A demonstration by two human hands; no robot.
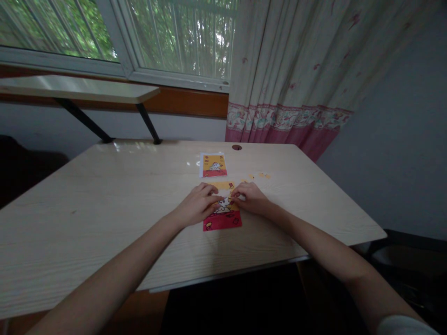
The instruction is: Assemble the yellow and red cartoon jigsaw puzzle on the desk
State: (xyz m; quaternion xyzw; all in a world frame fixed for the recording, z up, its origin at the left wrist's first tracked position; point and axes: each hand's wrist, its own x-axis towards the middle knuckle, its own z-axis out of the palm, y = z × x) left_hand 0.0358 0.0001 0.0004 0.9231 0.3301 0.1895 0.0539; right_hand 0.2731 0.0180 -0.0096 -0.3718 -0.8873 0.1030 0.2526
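Note:
A jigsaw puzzle (pixel 223 222) lies on the table, its lower part red and its upper part orange around a white cartoon animal. My left hand (pixel 199 203) rests over its left side, fingers stretched and apart, the fingertips touching the picture. At the puzzle's right edge my right hand (pixel 250 197) has its thumb and forefinger pinched on a small yellowish puzzle piece, mostly covered by the fingers. Several loose orange puzzle pieces (pixel 267 176) lie beyond my right hand. Both hands hide parts of the puzzle's middle.
Behind the puzzle lies a printed card (pixel 214 173) with a similar picture. The pale wooden table (pixel 122 223) has a round cable hole (pixel 236 147) near its back edge. A raised shelf (pixel 104 89) stands at back left; a curtain (pixel 279 93) hangs behind the table.

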